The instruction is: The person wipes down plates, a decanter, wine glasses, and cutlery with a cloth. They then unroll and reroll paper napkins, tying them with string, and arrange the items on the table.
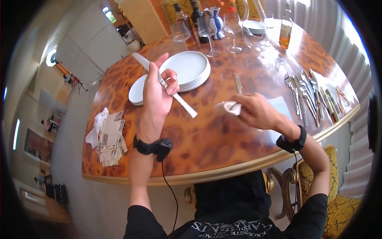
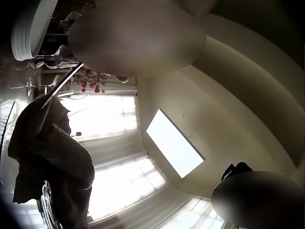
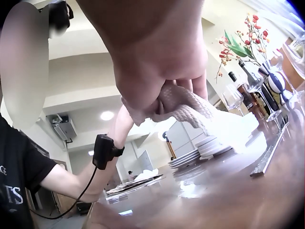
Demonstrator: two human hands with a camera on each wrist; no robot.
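My left hand [image 1: 156, 95] is raised over the table, palm up, with curled fingers gripping a table knife [image 1: 185, 106]. The knife's textured handle sticks out toward the right, its broad blade past the thumb toward the upper left. To the right, my right hand [image 1: 258, 111] holds a bunched, pale textured cloth [image 1: 229, 107], apart from the knife in the head view. In the right wrist view the cloth [image 3: 190, 109] hangs from the fingers over the tabletop. Another knife [image 1: 238, 83] lies on the table just beyond the right hand.
White plates [image 1: 191, 65] are stacked behind the left hand. Papers [image 1: 111, 137] and crumpled tissue [image 1: 96, 127] lie at left. Several forks and knives [image 1: 304, 93] are spread at right. Wine glasses [image 1: 207, 30], bottles [image 1: 285, 26] and a vase [image 1: 215, 22] stand at the back.
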